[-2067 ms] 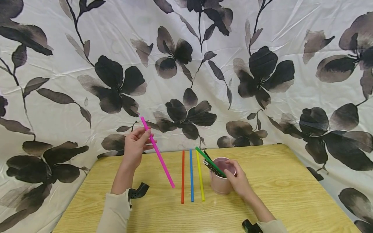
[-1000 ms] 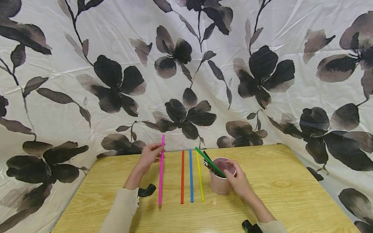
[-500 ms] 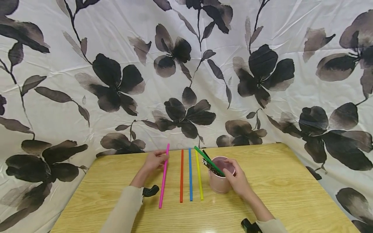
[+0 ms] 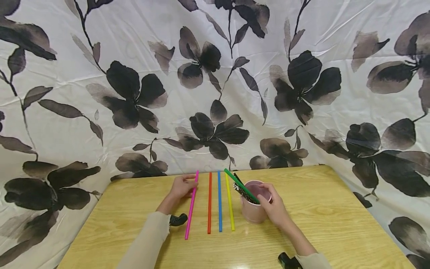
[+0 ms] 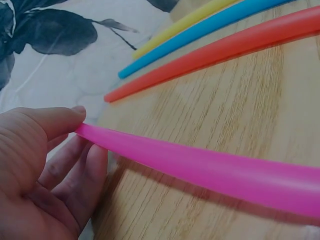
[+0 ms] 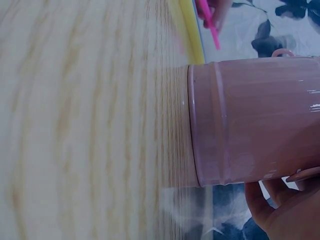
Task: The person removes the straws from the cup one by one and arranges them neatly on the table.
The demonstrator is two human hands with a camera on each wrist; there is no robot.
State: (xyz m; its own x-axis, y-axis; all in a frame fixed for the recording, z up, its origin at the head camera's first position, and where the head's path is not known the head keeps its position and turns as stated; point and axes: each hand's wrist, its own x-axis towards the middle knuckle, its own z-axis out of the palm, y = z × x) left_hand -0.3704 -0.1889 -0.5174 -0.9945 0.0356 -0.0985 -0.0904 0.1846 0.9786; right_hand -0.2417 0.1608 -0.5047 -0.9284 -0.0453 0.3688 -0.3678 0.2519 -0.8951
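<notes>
My left hand pinches a magenta straw between thumb and fingers near its far end. In the left wrist view that straw runs just above its shadow; whether it touches the table I cannot tell. To its right lie a red straw, a blue straw and a yellow straw, roughly side by side. My right hand grips the rim of an upright pink cup. A green straw and black, white-patterned sticks lean out of it leftward; their lower ends are hidden.
A wooden table carries everything. Behind it hangs a white cloth with dark flowers, close to the table's back edge. A black wrist camera sits beside the left sleeve, near the magenta straw's lower part.
My left hand has brought the magenta straw down and rightward from the air, turning it from slanted to nearly in line with the red straw. My right hand has stayed on the cup.
</notes>
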